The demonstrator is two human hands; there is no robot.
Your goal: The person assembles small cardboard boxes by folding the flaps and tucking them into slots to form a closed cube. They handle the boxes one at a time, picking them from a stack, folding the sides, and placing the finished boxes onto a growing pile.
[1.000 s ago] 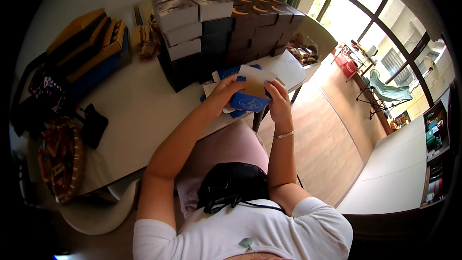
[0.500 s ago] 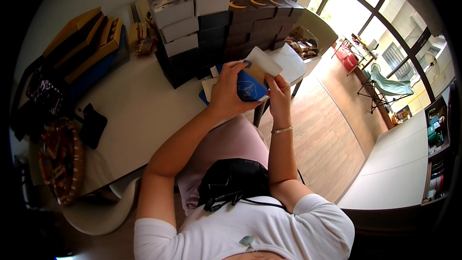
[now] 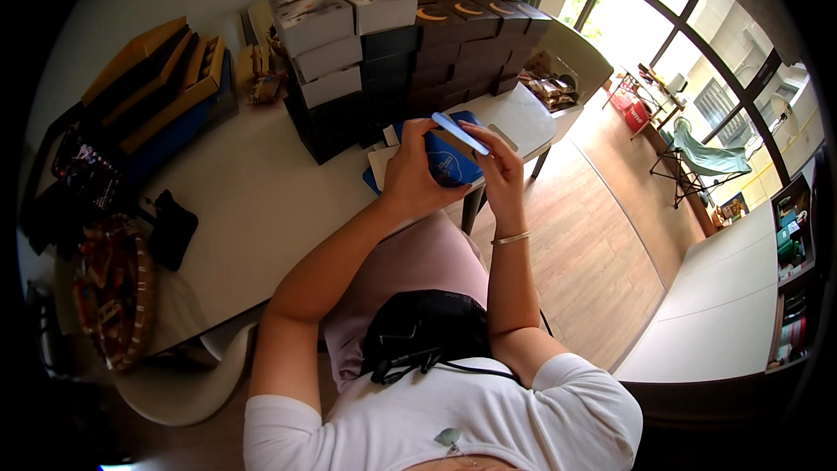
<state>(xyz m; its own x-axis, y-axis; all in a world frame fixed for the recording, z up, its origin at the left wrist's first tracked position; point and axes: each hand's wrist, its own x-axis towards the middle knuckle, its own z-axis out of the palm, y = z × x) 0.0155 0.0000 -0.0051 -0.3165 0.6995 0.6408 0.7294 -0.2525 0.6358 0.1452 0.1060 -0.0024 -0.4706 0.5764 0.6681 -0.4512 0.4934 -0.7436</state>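
Note:
A small blue cardboard box (image 3: 446, 168) with a pale line drawing on its side is held up by the table's right corner. My left hand (image 3: 408, 174) is wrapped round its left side, thumb along the lower edge. My right hand (image 3: 500, 166) is closed on the box's flap (image 3: 460, 134), pinching it at the right end. That flap is seen nearly edge-on, tilted over the top of the box. Behind my left hand, other blue and white card pieces (image 3: 380, 160) lie on the table, partly hidden.
Stacked grey, black and brown boxes (image 3: 384, 57) stand at the back of the white table (image 3: 261, 192). On the left are open trays (image 3: 166, 92), a black pouch (image 3: 173, 228) and a woven basket (image 3: 113, 292). A chair (image 3: 187, 375) sits below; another holds packets (image 3: 551, 87) beyond the table.
The flap has swung from standing up with its pale inner face showing to lying nearly edge-on over the box. My right fingers have moved up and inward with it.

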